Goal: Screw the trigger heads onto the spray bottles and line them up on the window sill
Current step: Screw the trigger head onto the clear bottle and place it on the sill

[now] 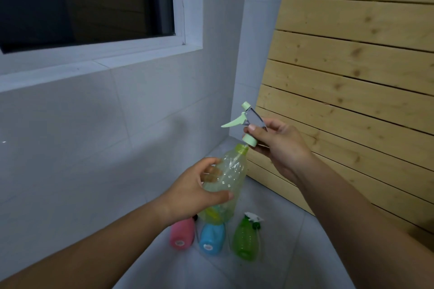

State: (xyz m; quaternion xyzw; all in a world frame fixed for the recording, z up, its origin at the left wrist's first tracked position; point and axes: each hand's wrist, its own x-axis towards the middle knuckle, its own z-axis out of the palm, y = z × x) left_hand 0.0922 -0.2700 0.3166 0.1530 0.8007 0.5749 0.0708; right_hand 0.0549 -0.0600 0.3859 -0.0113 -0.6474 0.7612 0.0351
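My left hand (199, 191) grips a clear yellow-green spray bottle (231, 171) around its middle, tilted with the neck up and to the right. My right hand (279, 145) holds a pale green trigger head (246, 122) by its body, with its collar just above and to the right of the bottle's open neck; its tube seems to enter the neck. The white window sill (94, 63) runs across the upper left, with nothing on it.
On the grey tiled floor (293, 265) lie a pink bottle (182, 233), a blue bottle (211, 238) and a green bottle (246, 239) with a white trigger head. A slatted wooden panel (352, 77) leans at the right. White tiled wall stands below the window.
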